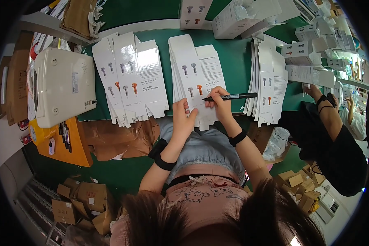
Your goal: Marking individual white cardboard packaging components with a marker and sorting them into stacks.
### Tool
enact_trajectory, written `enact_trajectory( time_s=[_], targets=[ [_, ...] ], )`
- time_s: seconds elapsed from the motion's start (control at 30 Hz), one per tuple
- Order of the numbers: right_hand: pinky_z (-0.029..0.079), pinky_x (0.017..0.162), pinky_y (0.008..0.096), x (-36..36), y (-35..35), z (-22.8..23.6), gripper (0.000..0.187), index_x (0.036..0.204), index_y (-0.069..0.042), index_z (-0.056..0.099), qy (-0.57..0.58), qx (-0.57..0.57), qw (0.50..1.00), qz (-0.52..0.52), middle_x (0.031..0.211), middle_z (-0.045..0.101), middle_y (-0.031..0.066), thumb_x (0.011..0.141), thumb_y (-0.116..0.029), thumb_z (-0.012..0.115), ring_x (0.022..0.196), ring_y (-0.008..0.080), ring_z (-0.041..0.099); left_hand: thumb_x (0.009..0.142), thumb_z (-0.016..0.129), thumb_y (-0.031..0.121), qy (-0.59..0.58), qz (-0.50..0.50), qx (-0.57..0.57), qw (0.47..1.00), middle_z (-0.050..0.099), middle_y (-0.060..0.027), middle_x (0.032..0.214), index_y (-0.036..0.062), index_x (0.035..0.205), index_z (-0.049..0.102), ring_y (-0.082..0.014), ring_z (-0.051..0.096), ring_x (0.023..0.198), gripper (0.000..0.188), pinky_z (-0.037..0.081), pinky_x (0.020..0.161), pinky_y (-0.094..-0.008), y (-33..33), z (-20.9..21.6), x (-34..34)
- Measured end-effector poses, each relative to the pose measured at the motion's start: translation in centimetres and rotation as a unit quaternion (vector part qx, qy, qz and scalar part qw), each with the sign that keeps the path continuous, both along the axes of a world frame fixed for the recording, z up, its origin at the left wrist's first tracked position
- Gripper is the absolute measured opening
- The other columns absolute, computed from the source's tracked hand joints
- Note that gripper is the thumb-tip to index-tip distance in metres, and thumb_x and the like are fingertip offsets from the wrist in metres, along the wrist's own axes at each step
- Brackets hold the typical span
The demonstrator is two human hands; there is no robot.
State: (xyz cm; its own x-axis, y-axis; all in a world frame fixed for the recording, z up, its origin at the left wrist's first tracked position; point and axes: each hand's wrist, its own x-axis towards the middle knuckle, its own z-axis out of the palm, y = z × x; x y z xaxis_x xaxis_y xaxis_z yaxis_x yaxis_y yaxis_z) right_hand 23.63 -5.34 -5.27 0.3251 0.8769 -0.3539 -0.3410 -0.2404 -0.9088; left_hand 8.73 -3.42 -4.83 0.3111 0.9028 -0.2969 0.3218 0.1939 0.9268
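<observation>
In front of me lies a stack of flat white carton blanks (212, 67), printed with small pictures of handheld devices, one of them orange. My right hand (220, 104) grips a black marker pen (238, 96), its tip at the top blank beside the orange picture. My left hand (183, 117) rests on the lower left part of that same blank, fingers curled at its edge and thumb pressing on the surface. Whether those fingers pinch the card is hard to see. To the left lies a fanned stack of similar blanks (147, 78), and to the right another stack (271, 88).
A cream-coloured machine (65, 86) stands at the left, above an orange stool (81, 149) with several pens. Assembled white boxes (233, 22) line the table's back. A co-worker's arm (332, 117) reaches in at the right. Brown cartons (90, 199) sit on the floor.
</observation>
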Motion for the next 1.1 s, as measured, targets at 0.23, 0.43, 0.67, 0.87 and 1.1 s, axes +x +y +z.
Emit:
enact_trajectory(
  time_s=[0.23,0.43,0.67,0.87,1.1],
  targets=[
    [0.037,0.045,0.0203,0.5,-0.4,-0.1,0.012,0.070,-0.002,0.044,0.048,0.046,0.997,-0.031,0.060,0.053,0.0091,0.080,-0.009,0.045,0.049,0.0139,0.051,0.071,0.059,0.000,-0.073,0.099,-0.062,0.991,0.049,-0.0086,0.094,-0.0010,0.104,0.045,-0.0145,0.049,0.081,0.036,0.043,0.070,-0.0245,0.4,1.2,1.1],
    [0.036,0.045,0.0210,1.6,-0.4,0.8,0.014,0.069,-0.003,0.043,0.167,0.128,0.973,-0.094,0.058,0.051,0.0086,0.081,-0.010,0.045,0.051,0.0139,0.050,0.072,0.057,-0.002,-0.136,0.031,-0.113,0.984,0.057,-0.0034,0.080,-0.0027,0.098,0.050,-0.0095,0.051,0.068,0.027,0.043,0.066,-0.0227,2.0,2.4,0.0],
    [0.035,0.046,0.0204,3.5,1.5,2.7,0.012,0.071,-0.002,0.045,-0.011,0.072,0.987,-0.144,0.056,0.049,0.0061,0.082,-0.009,0.046,0.052,0.0115,0.050,0.078,0.049,0.000,0.032,0.185,0.051,0.981,0.058,-0.0116,0.091,-0.0027,0.106,0.051,-0.0187,0.055,0.079,0.028,0.042,0.072,-0.0261,6.2,8.5,-10.4],
    [0.040,0.048,0.0206,1.0,3.9,2.3,0.010,0.072,-0.002,0.049,-0.126,-0.003,0.992,-0.032,0.055,0.053,0.0049,0.077,-0.007,0.056,0.052,0.0091,0.054,0.076,0.054,0.008,0.423,0.043,0.381,0.821,0.049,-0.0184,0.101,-0.0013,0.114,0.043,-0.0305,0.048,0.091,0.041,0.040,0.078,-0.0360,5.5,9.9,-8.1],
    [0.036,0.044,0.0179,0.3,6.3,-0.2,0.010,0.074,-0.001,0.052,-0.259,-0.004,0.966,0.020,0.059,0.057,0.0019,0.077,-0.008,0.058,0.052,0.0041,0.051,0.071,0.057,0.007,0.151,-0.121,0.139,0.971,0.043,-0.0196,0.101,-0.0037,0.106,0.042,-0.0365,0.042,0.094,0.039,0.038,0.080,-0.0386,0.8,3.8,-1.4]
  ],
)
